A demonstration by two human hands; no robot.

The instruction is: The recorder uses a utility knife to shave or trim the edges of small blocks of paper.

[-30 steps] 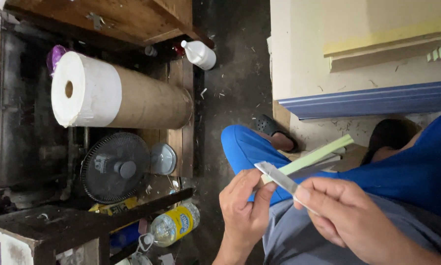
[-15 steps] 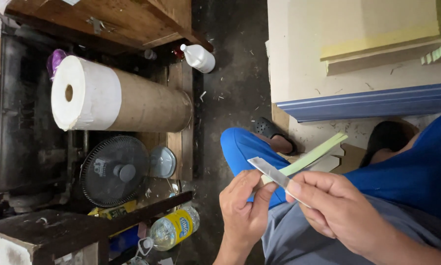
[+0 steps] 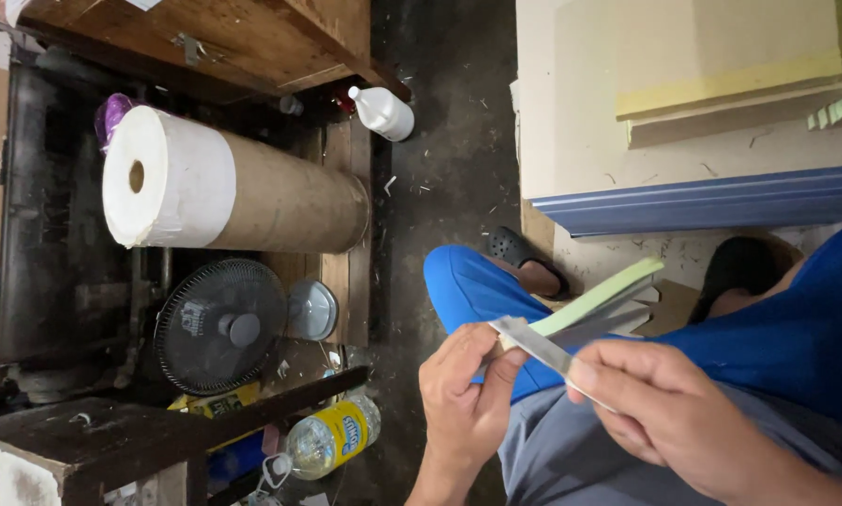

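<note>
A large paper roll point(image 3: 233, 192), white at one end and brown along its length, is lying on a dark wooden rack point(image 3: 341, 281) at the left of the head view. A small black fan point(image 3: 222, 326) is sitting directly beneath the roll. A clear bottle with a yellow label point(image 3: 327, 439) is lying on the floor point(image 3: 444, 122) near the lower edge of the rack. A white plastic bottle point(image 3: 383, 112) is lying on the floor at the upper end of the rack. A cream panel with a blue edge point(image 3: 711, 199) is occupying the upper right corner. A black clog point(image 3: 519, 255) is covering the foot beside the blue-clad knee point(image 3: 468, 286).

The left hand point(image 3: 463, 403) is closing thumb and fingers on the near end of a flat stack of thin strips point(image 3: 599, 305), green on top and grey beneath. The stack is projecting up and to the right from that hand, above the knee. The right hand point(image 3: 674, 412) is pinching a single narrow grey strip point(image 3: 538, 345) between thumb and forefinger. This strip is crossing in front of the stack's near end, with its far tip just beside the left fingers. Nothing is lying between the two hands.
</note>
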